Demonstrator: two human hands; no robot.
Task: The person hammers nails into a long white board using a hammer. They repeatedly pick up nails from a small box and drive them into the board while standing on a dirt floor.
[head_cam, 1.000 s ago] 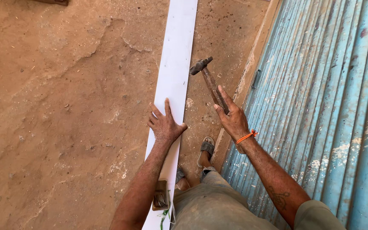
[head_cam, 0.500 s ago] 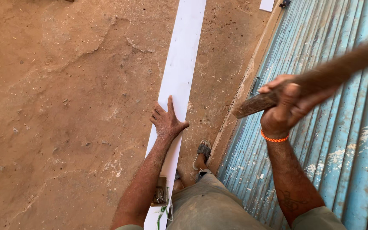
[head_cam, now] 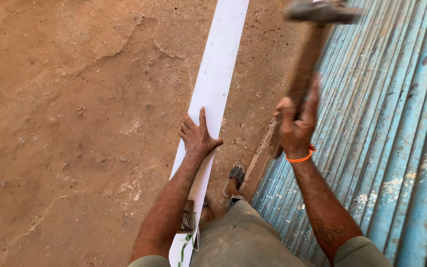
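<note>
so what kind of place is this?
Likely an outdoor work spot by a shopfront or workshop: bare dirt ground, a blue corrugated metal shutter, and a long white board on the ground, left hand on it, right hand gripping a hammer.

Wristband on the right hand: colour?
Orange wristband, on the right hand; head view.

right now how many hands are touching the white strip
1. The left hand lies flat on the white strip on the ground. The right hand is off it, raised and gripping a hammer.
</note>
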